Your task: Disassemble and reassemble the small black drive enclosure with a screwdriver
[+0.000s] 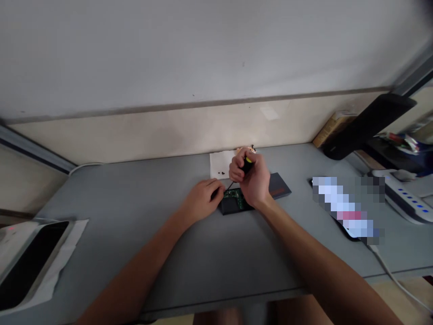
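A small black device with its green circuit board (238, 198) exposed lies on the grey table. My right hand (252, 176) is wrapped round a black and yellow screwdriver (248, 165), whose thin shaft slants down left to the board's upper left corner. At that corner, the curled fingers of my left hand (204, 198) hold the device's left edge. Behind the hands is a white sheet (219, 163) with small dark bits on it. A flat dark grey panel (280, 185) rests to the right, partly behind my right wrist.
A phone with a blurred screen (341, 207) and a white power strip (406, 198) are on the right. Behind them lean a black cylinder (368, 126) and a yellowish box (333, 128). At far left, a black phone-like object (34, 264) lies on white paper.
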Motion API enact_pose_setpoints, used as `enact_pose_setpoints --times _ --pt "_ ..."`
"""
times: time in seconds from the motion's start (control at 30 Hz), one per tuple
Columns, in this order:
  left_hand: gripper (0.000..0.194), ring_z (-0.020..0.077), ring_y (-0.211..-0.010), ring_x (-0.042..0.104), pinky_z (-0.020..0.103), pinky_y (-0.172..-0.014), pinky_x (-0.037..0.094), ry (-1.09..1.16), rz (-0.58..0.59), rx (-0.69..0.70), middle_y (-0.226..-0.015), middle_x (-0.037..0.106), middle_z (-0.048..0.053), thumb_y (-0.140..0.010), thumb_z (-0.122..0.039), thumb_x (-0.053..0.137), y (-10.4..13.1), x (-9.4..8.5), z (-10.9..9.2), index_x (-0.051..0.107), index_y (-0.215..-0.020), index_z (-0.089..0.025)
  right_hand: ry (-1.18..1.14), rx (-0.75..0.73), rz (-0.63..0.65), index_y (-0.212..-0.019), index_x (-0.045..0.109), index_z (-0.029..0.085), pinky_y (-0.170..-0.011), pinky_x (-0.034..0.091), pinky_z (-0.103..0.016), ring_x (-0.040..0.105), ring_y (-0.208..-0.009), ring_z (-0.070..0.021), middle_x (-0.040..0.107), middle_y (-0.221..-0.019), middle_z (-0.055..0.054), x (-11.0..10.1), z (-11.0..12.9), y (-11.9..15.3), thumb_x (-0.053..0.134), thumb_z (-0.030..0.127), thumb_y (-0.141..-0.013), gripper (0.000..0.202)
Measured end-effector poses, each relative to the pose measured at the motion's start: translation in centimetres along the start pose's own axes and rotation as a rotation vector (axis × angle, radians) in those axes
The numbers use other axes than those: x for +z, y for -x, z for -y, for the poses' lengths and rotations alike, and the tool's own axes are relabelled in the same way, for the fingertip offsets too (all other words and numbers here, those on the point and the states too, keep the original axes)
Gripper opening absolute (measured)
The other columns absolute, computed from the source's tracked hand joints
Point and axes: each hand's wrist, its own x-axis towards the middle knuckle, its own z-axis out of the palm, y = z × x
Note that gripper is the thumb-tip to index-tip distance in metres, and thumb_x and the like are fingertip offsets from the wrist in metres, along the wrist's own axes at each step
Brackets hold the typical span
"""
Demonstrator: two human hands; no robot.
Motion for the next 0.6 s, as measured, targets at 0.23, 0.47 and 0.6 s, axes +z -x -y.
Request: enact_pose_setpoints --times 0.23,0.47,0.6 --pt "0.020 0.0190 -0.080 0.066 0.034 -0.079 0.052 0.029 0.002 0.006 -0.084 0.071 0.003 -0.096 -0.016 0.047 0.02 0.04 0.09 0.064 -0.086 -0.021 -0.006 -0.008 -0.039 -0.061 0.041 0.022 -0.044 0.023 -0.021 0.020 -0.047 -0.0084 0.025 -0.055 0.007 -0.16 0.18 -0.14 0.052 0.033 -0.083 0.027" --pt "0.019 0.0178 -0.078 0.066 0.032 -0.078 0.052 0.034 0.008 0.002 -0.083 0.070 0.001 -0.094 -0.013 0.048 -0.03 0.00 0.16 0.063 -0.086 -0.021 -0.025 -0.004 -0.037 -0.061 0.038 0.022 -0.043 0.023 -0.020 0.022 -0.046 -0.0078 0.023 -0.058 0.007 -0.15 0.28 -0.18 0.053 0.034 -0.088 0.032" --pt "0.019 0.0177 -0.078 0.066 0.032 -0.080 0.052 0.034 0.010 -0.006 -0.082 0.071 0.001 -0.093 -0.013 0.049 -0.04 -0.05 0.20 0.063 -0.085 -0.022 -0.010 0.005 -0.048 -0.062 0.036 0.023 -0.043 0.024 -0.021 0.022 -0.047 -0.0082 0.023 -0.058 0.006 -0.15 0.20 -0.11 0.053 0.038 -0.088 0.035"
